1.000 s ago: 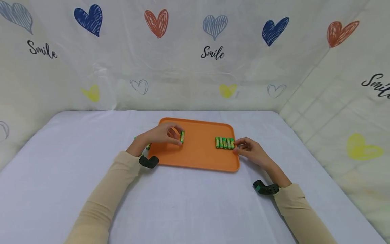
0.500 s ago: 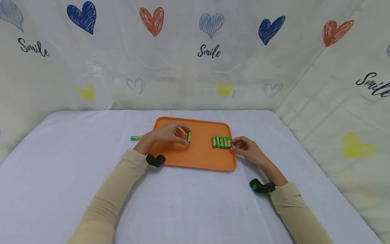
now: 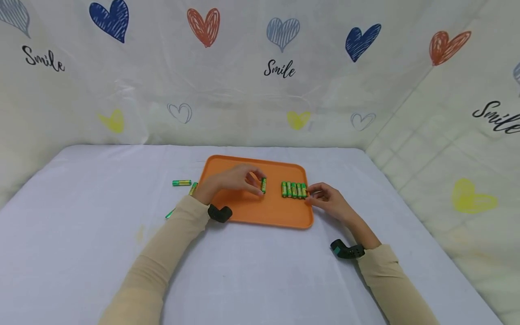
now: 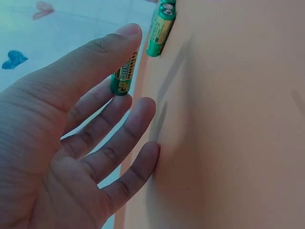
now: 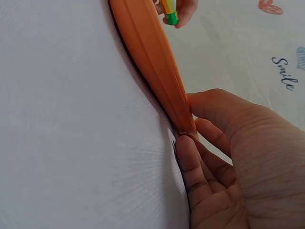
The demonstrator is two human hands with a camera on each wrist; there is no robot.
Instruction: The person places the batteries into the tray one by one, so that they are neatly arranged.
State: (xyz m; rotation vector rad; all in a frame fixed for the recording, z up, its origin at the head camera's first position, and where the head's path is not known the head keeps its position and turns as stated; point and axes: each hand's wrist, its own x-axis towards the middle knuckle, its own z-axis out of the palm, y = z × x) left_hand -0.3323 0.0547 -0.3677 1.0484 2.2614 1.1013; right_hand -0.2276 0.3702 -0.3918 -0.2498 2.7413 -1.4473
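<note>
My left hand (image 3: pixel 237 178) is over the middle of the orange tray (image 3: pixel 276 214), pinching a green-and-yellow battery (image 3: pixel 263 185) between thumb and fingertips. In the left wrist view, the thumb lies along this battery (image 4: pixel 125 78) and its other fingers are spread. A row of several matching batteries (image 3: pixel 294 190) lies side by side near the tray's right edge. There my right hand (image 3: pixel 331 201) grips the rim. The right wrist view has its thumb (image 5: pixel 214 104) against the tray wall (image 5: pixel 152 55) and its fingers curled at the lower edge.
Left of the tray, a loose battery (image 3: pixel 181 183) lies on the white cloth, another battery (image 3: pixel 193 188) rests by the tray's edge, and a third battery (image 3: pixel 169 213) is partly hidden by the left sleeve (image 3: pixel 158 257). A heart-patterned backdrop (image 3: pixel 227 90) stands behind the table.
My left hand has moved right across the tray with the battery, nearer the row. Loose batteries at the left have come into sight. The right hand stays at the rim.
</note>
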